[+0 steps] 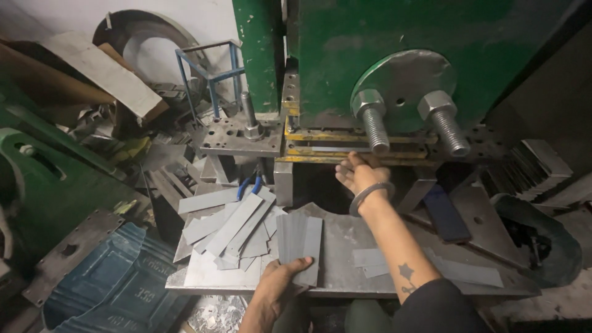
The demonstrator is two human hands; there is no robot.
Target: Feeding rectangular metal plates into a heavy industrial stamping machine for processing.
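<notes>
Nearest, the left hand (275,285) is gripping a stack of grey metal strips (300,239) by its near end, resting them on the steel work table (345,246). Farther in, the right hand (357,174) is reaching under the green press (394,49), fingers loose, holding nothing visible.

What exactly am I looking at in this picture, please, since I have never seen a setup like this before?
This is one view from a camera worn on a person's head, looking down at their own two bare hands. In front stands a green machine with two large bolts sticking out of a round metal plate. The left hand holds a small stack of grey metal strips at the near edge of a metal work table. The right hand, a bangle on its wrist, reaches forward towards the slot under the bolts; whether it holds anything is hidden. More loose strips lie heaped on the table's left side.
</notes>
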